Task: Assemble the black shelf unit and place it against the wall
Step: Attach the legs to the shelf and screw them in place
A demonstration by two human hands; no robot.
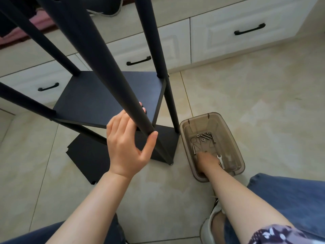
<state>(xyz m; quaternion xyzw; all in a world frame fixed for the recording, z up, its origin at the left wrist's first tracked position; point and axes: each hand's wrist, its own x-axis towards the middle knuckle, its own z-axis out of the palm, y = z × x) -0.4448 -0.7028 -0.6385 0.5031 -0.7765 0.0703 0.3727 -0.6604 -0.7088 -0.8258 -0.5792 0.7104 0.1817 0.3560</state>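
A glossy beige tiled floor (255, 103) fills most of the view, and along its far side runs a low white cabinet (219, 37) with panelled drawers and curved black handles (249, 30). In front of the cabinet stands the black shelf unit (88, 97), made of flat matte black boards carried on round black poles; it is upright on the floor, near the drawers but apart from them, with one board at mid height and another low down by the feet. A loose flat black panel (88, 159) lies on the tiles to the left of the unit's base. Just right of the unit sits a translucent brown plastic box (233, 150), and the person's legs in blue jeans (290, 196) and a white shoe (211, 224) show at the bottom edge.

The left hand (126, 147) grips the nearest black pole (109, 71) at the level of the middle board: its fingers (123, 120) curl round the far side, tips showing past the pole, and the thumb presses the near side. The right hand (208, 161) reaches down into the box and touches its bottom; it is blurred behind the tinted wall, so how its fingers lie, or whether they hold anything, cannot be told. Several small silver screws (204, 136) lie at the far end of the box, and a small flat silver wrench (220, 160) lies just beside the right hand
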